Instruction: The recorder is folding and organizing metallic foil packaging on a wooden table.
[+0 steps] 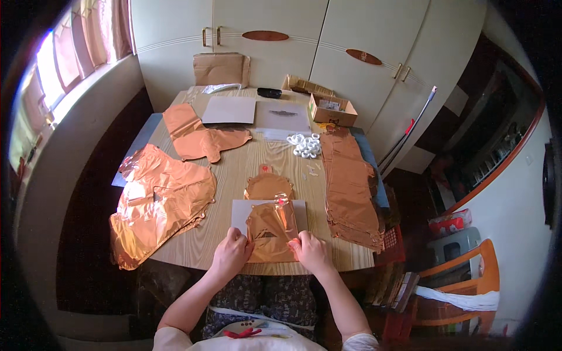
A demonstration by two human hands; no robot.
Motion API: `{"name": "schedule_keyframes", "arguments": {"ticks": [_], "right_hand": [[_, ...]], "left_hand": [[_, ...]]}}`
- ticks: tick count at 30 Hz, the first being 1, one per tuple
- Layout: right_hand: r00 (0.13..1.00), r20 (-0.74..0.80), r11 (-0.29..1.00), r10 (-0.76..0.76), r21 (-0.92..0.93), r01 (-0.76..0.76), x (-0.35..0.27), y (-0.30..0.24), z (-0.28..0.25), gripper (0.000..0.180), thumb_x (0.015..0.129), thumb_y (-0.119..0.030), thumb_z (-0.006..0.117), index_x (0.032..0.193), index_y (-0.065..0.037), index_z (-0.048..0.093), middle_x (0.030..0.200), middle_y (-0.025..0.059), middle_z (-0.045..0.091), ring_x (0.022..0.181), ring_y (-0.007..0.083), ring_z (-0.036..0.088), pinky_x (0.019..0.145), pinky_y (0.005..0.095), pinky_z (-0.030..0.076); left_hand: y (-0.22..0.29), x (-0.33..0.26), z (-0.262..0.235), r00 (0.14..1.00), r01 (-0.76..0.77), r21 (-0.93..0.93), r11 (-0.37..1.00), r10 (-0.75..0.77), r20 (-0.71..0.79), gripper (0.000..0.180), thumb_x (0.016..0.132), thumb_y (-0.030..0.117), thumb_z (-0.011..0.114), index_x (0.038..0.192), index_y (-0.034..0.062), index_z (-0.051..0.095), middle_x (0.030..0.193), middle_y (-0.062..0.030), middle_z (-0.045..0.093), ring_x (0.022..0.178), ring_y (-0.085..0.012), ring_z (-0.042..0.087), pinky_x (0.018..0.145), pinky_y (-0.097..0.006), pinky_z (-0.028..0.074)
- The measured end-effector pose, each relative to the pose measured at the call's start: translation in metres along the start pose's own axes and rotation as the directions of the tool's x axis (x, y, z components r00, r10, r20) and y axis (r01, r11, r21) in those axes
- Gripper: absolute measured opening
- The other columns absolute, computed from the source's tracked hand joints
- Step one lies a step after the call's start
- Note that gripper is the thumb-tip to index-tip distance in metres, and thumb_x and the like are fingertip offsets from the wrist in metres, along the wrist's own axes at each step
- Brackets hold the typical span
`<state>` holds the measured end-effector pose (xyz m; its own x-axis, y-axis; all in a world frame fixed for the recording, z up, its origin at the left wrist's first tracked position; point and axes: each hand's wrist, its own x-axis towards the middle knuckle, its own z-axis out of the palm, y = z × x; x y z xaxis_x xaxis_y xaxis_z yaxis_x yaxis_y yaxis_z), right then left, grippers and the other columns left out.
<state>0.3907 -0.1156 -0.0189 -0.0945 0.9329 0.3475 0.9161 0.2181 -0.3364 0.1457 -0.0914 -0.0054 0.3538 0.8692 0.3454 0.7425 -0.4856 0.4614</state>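
Note:
At the table's near edge lies a copper-coloured foil sheet [271, 231], flat foil with a shiny crease along its right side. My left hand [233, 250] is closed on its left edge. My right hand [311, 251] pinches its lower right edge. Under the foil, a pale grey board [239, 213] shows at both sides. Just beyond lies another part of copper foil [268, 187] with a small red-marked tab [266, 168] at its top; whether it joins the held sheet I cannot tell.
Large crinkled foil sheets [164, 181] spread on the left, with another foil piece [202, 137] behind. A foil stack [349, 181] lies right. White rings [304, 145] are heaped mid-table, near a clear plastic bag [284, 119], a white board [229, 109] and an open cardboard box [333, 110].

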Motion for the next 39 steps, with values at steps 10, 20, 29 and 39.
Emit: {"name": "schedule_keyframes", "arguments": {"ticks": [10,20,29,39], "right_hand": [[1.0,0.001,0.997,-0.024,-0.068,0.024,0.004,-0.006,-0.01,0.033,0.088,-0.039,0.064,0.093,-0.008,0.052,0.073,0.01,0.064,0.06,0.0301,0.066,0.053,0.0416,0.053],[1.0,0.029,0.999,-0.005,-0.043,0.007,0.001,-0.002,-0.005,0.039,0.087,-0.039,0.064,0.105,-0.007,0.053,0.079,0.0131,0.067,0.067,0.0327,0.067,0.055,0.043,0.053],[0.992,0.108,0.997,0.063,0.025,-0.066,0.01,-0.003,-0.014,0.039,0.087,-0.04,0.065,0.105,-0.008,0.054,0.074,0.0138,0.067,0.066,0.0348,0.067,0.055,0.0453,0.052],[0.936,0.251,0.938,0.248,0.178,-0.297,0.034,0.004,-0.023,0.025,0.094,-0.033,0.057,0.099,-0.008,0.059,0.079,0.0135,0.069,0.074,0.0332,0.067,0.063,0.0438,0.051]], "left_hand": [[0.007,-0.002,-0.006,0.987,0.038,0.155,0.987,-0.013,-0.158,0.018,0.082,0.011,0.063,0.095,0.0002,0.058,0.097,-0.0179,0.052,0.085,-0.0333,0.057,0.065,-0.041,0.051],[0.064,-0.033,0.0,0.924,-0.348,0.19,0.918,0.301,0.235,0.082,0.082,0.061,0.059,0.138,0.0027,0.044,0.139,-0.023,0.045,0.132,-0.0445,0.038,0.109,-0.052,0.03],[0.058,-0.032,0.0,0.927,-0.298,0.266,0.917,0.211,0.311,0.094,0.073,0.078,0.055,0.143,0.0164,0.041,0.146,-0.0285,0.031,0.132,-0.0573,0.026,0.108,-0.065,0.022],[0.06,-0.03,-0.002,0.922,-0.298,0.269,0.916,0.202,0.33,0.095,0.07,0.078,0.056,0.143,0.0196,0.041,0.146,-0.029,0.032,0.132,-0.0581,0.026,0.107,-0.065,0.023]]}}
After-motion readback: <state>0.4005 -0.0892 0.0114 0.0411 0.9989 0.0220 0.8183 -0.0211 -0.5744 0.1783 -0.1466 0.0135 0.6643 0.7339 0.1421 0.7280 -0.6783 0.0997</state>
